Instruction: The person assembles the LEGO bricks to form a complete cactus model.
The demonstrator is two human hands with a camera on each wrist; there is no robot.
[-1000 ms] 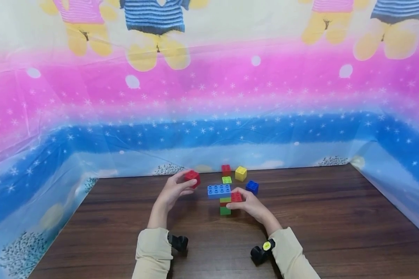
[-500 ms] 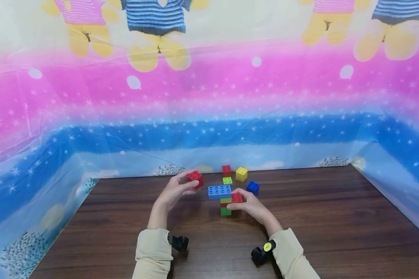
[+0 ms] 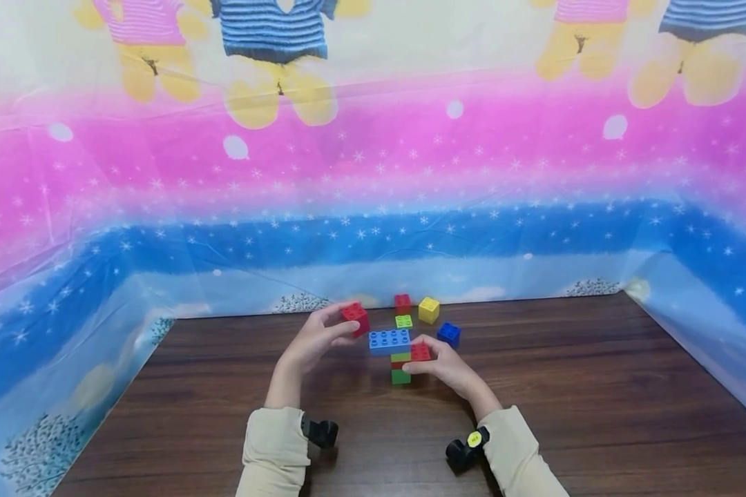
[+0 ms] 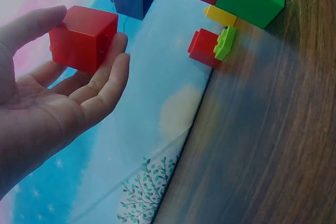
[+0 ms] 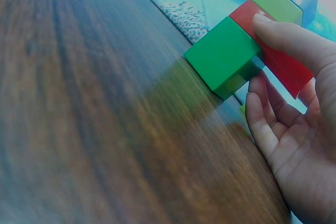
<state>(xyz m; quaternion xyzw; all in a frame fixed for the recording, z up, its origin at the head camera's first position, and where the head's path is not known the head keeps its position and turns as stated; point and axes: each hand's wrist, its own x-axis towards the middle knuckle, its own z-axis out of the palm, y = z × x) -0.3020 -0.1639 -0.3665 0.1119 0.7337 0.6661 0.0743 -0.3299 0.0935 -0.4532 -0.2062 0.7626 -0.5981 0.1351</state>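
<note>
Shifted rightward, the left grip (image 3: 311, 343) pinches a red block (image 3: 356, 319) just left of the crosswise blue brick (image 3: 389, 340), whose stack (image 3: 400, 375) the right grip (image 3: 445, 360) pinches.

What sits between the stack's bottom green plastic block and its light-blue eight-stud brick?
A long red plastic brick, then a lime-green plastic block above it; the right wrist view shows both.

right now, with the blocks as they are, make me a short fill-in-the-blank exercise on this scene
The left hand holds a block coloured ____. The bottom block of the stack is ____. The stack's top block shows ____ studs. In the head view, the rightmost block is ____.
Missing words: red; green; eight; blue.
</note>
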